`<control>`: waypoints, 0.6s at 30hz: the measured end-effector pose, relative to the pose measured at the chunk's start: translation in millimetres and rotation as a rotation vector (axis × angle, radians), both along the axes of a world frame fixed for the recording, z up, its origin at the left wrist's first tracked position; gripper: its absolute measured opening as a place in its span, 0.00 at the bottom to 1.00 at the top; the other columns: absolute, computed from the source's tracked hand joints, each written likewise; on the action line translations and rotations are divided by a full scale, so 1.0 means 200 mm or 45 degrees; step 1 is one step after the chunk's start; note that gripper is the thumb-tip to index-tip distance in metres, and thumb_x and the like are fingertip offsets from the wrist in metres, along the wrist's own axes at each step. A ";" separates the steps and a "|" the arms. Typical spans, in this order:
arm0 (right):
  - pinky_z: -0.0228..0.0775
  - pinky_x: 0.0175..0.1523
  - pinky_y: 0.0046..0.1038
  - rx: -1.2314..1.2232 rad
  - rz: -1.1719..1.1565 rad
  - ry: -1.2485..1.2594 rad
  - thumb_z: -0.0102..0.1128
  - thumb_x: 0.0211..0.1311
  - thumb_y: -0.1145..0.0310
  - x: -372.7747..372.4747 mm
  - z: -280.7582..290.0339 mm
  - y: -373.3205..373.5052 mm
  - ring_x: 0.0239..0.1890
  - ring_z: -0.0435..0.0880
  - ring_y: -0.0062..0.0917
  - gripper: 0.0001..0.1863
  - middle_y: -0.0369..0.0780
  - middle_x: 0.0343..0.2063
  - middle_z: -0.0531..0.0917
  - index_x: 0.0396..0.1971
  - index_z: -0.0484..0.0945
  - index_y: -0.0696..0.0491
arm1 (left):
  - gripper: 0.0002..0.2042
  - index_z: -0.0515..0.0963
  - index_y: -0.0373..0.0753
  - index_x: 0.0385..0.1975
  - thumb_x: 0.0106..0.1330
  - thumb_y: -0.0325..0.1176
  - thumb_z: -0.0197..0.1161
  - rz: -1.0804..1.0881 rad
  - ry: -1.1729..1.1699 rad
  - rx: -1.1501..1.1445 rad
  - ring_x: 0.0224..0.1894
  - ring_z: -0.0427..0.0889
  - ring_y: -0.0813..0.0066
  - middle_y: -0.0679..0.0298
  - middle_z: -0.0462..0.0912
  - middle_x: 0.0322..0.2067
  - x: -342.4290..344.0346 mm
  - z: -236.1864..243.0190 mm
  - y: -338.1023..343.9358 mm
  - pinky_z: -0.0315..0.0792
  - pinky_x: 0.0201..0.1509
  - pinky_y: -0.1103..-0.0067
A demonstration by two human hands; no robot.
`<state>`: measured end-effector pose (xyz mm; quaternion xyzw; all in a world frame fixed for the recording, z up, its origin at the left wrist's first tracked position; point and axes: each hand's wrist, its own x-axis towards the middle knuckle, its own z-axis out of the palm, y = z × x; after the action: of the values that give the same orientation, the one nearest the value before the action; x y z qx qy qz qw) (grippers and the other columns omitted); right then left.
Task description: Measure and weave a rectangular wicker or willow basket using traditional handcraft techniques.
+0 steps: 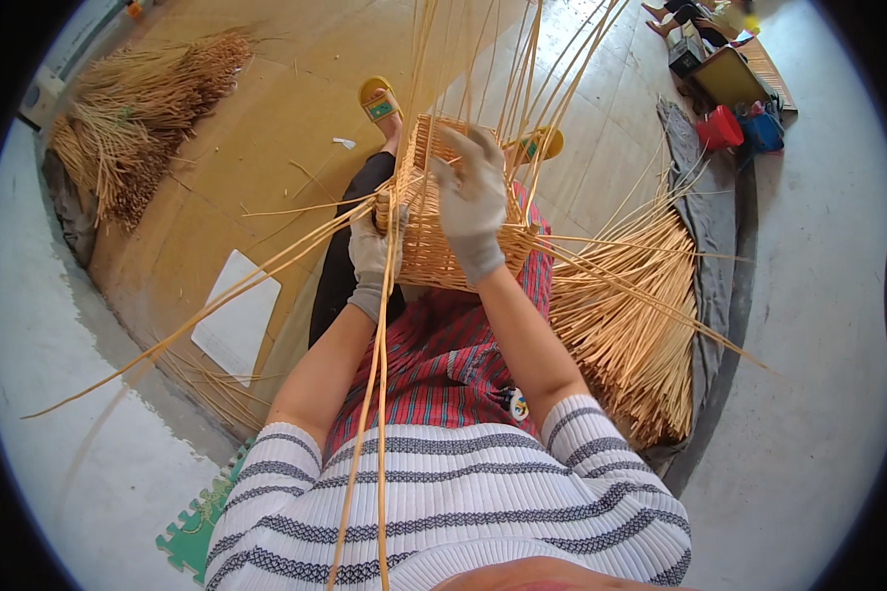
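Observation:
A partly woven wicker basket (pixel 436 254) rests on my lap, over a red and blue striped cloth (pixel 419 379). Long loose canes stand up from its far edge and stick out to both sides; two more run back toward my chest. My left hand (pixel 373 248), in a pale glove, is closed around the basket's left edge by the canes. Above the basket's right part, my right hand (pixel 473 197), gloved too, is raised with thumb and fingers apart. Its fingertips are slightly blurred, and I see nothing held in them.
A large bundle of canes (pixel 646 330) lies to my right on grey cloth, another heap of canes (pixel 153 113) at far left. A white board (pixel 235 315) is on the left floor. Far right are a red bucket (pixel 719 128) and another person's feet (pixel 657 20).

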<state>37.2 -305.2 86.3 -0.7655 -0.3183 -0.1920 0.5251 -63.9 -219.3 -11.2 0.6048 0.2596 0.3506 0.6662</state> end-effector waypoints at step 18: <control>0.68 0.62 0.37 -0.603 -0.060 -0.535 0.69 0.52 0.68 0.17 0.12 0.12 0.63 0.73 0.44 0.48 0.48 0.65 0.69 0.74 0.56 0.44 | 0.27 0.74 0.33 0.51 0.60 0.44 0.75 0.096 0.135 0.344 0.50 0.79 0.68 0.58 0.79 0.47 0.02 -0.11 0.02 0.74 0.56 0.71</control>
<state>71.0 -281.4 110.6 -0.8172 -0.4378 -0.2788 0.2505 -59.4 -215.2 -33.0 0.6964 0.2676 0.3746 0.5505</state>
